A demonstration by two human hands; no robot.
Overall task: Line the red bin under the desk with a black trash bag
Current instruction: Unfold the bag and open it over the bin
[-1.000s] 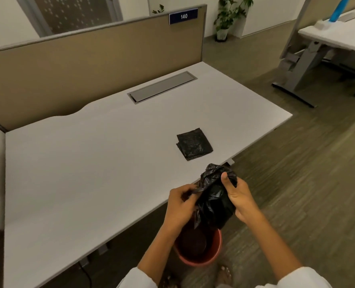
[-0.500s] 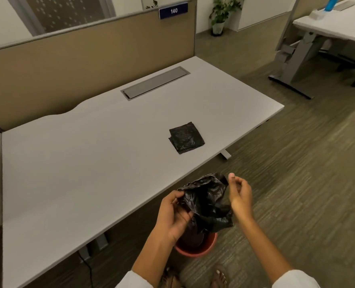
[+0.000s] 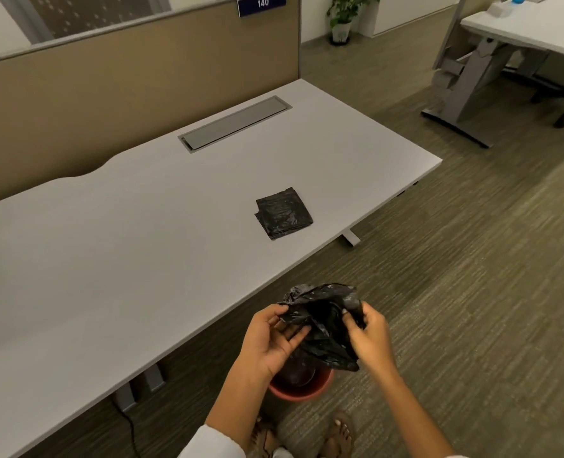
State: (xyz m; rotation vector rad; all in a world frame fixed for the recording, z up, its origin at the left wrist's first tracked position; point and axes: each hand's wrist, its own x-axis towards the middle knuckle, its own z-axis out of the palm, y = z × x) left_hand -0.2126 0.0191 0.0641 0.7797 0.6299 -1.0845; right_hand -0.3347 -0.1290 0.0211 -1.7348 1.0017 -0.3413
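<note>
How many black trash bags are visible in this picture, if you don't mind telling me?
2. One crumpled bag is held between the left hand and right hand above the red bin. One folded bag lies on the desk. The folded one may contain several.

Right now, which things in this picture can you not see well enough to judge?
- Head view: red bin, mostly hidden by the black trash bag and left hand; whether already lined, unclear.
- Bag's mouth: crumpled between both hands, right hand; cannot be found.
- Folded black bags on the desk: count unclear.
</note>
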